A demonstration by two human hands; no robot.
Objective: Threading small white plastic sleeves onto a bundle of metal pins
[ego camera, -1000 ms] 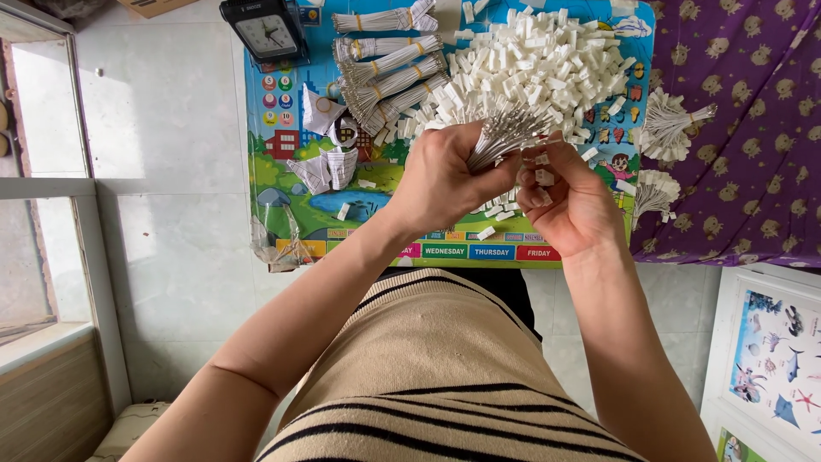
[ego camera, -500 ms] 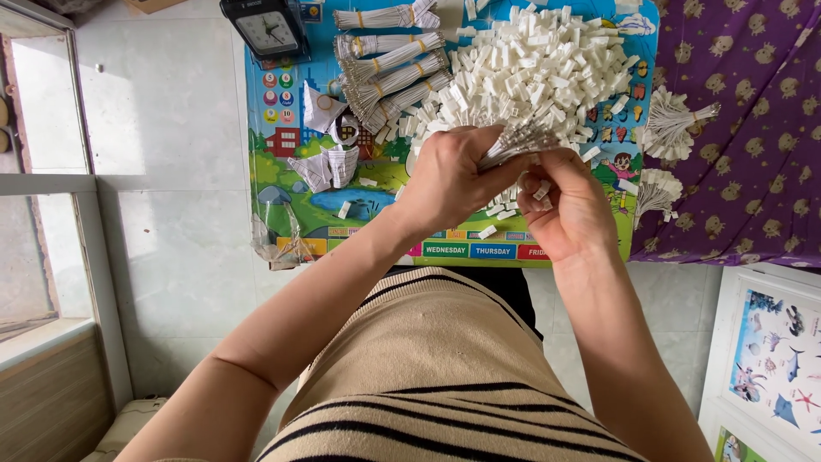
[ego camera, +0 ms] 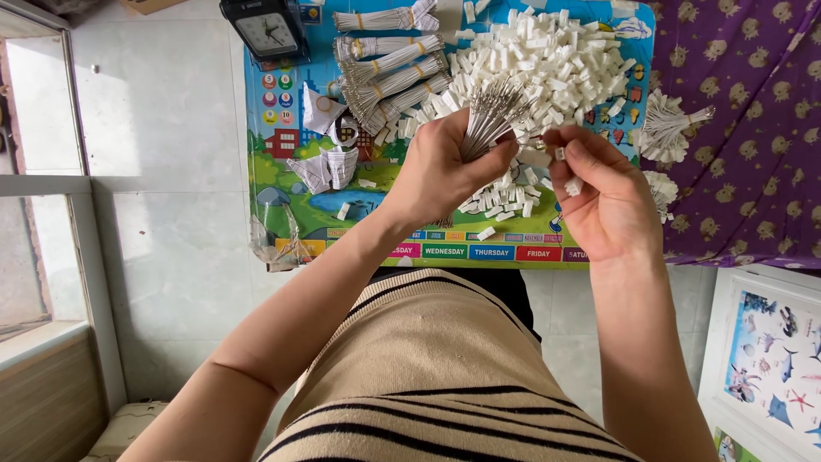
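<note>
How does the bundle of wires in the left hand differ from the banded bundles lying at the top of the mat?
The bundle in the left hand is gripped at its base, fans out loose at the tips and stands tilted above the mat. The banded bundles lie flat on the mat, each tied tight with a yellowish band, untouched. Both look like thin pale wires of similar length.

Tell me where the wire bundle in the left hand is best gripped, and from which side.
Probably around its tight lower part, where the left hand already wraps the wire bundle. The wires stay packed there and fan out at the top ends. Coming from the left side keeps those ends free for the right hand, which pinches small white pieces.
</note>
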